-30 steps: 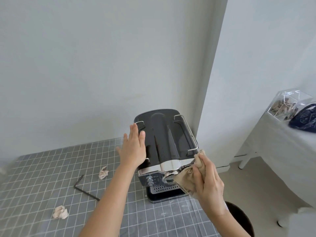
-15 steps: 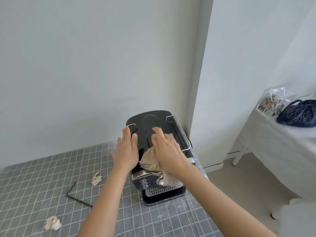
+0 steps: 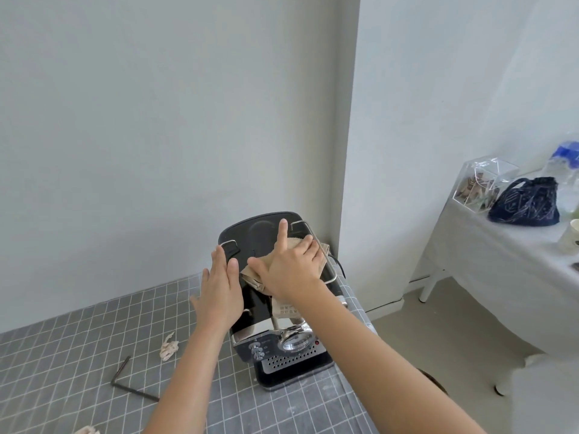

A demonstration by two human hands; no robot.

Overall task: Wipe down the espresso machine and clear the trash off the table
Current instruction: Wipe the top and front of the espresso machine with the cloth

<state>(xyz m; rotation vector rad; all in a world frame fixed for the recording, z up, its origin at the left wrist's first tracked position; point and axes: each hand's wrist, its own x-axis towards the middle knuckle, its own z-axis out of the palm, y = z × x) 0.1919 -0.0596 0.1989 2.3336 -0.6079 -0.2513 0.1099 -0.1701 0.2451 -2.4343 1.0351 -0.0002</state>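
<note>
At the bottom left edge of the grey gridded table a crumpled scrap of paper is cut off by the frame. Further right lies a bent black hex key, and beyond it a second crumpled paper, both well apart from the machine, with bare grid around them.

The left hand stands flat against the left side of the espresso machine, fingers straight and together, gripping nothing. The machine sits at the table's far right corner, near the wall behind it and just beside the table's right edge; its black top carries a chrome rail along each side.

The right hand presses a beige cloth onto the machine's top, fingers spread and mostly straight, the index finger reaching toward the back. Part of the cloth hangs down over the front, under the wrist.

Right of the table edge, open floor runs to a white-covered side table holding a clear box, a dark blue pouch and a paper cup at the frame edge.
</note>
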